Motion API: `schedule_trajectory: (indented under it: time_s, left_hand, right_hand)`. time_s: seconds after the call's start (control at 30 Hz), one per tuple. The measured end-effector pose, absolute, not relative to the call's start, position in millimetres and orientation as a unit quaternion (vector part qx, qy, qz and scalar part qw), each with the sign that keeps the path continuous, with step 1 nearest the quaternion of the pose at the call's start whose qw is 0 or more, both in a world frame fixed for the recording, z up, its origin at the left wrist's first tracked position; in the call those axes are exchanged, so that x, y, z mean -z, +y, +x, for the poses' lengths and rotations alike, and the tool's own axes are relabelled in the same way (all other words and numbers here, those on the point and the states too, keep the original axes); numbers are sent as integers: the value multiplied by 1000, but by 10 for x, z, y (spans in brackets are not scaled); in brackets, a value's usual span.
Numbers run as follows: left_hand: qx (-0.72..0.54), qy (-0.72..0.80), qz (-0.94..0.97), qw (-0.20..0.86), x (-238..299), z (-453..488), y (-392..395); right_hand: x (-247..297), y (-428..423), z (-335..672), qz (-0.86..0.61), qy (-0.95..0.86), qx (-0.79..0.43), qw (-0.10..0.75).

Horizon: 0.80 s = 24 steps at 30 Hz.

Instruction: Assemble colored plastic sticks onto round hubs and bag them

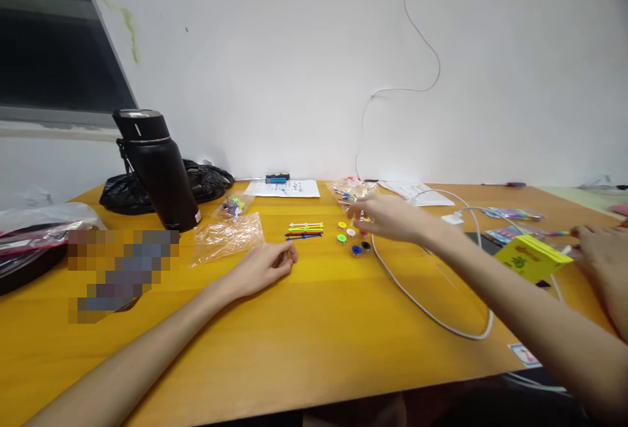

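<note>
My left hand point(267, 267) rests on the yellow table point(304, 329) with its fingers loosely curled and nothing visible in them. Just beyond it lie several thin plastic arrows point(305, 231) in white, yellow, red and blue, side by side. My right hand point(387, 218) hangs over a loose group of small round plastic pieces, its fingers bent downward and partly hidden. Among these are a yellow piece point(342, 225), a green piece point(341, 239), a blue piece point(356, 250) and a black piece point(366, 245). Something red shows under the right fingertips.
Clear bags point(228, 237) lie left of centre, beside a black flask point(159, 169). A screwdriver point(277, 178) sits at the back on paper. A white cable point(432, 312) loops on the right, near a yellow box point(532, 259). Another person's hand point(601, 263) is at far right.
</note>
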<state>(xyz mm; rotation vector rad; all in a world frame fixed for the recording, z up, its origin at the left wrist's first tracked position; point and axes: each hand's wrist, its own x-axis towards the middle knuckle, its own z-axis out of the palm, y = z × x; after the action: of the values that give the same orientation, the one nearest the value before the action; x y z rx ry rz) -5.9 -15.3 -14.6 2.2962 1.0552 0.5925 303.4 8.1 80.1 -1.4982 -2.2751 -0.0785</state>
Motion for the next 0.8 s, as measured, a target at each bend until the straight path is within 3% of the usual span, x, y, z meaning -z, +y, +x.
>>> schedule_trajectory:
  time_s: [0.1,0.33,0.67,0.8]
  left_hand:
    - [-219,388,854,268,137,-60,-158]
    - [-216,390,855,266,121,-49,-163]
    - [-223,380,853,278,140,-70,-157]
    - [-283,365,806,369,141,-28,-167]
  right_hand:
    - [-681,242,2985,-480,-875,41,47]
    - [-433,404,2926,-491,-865,78,-71]
    - [-447,409,3014,-487,-870,38,-62]
    - [-570,316,2953,-481,-876,37,2]
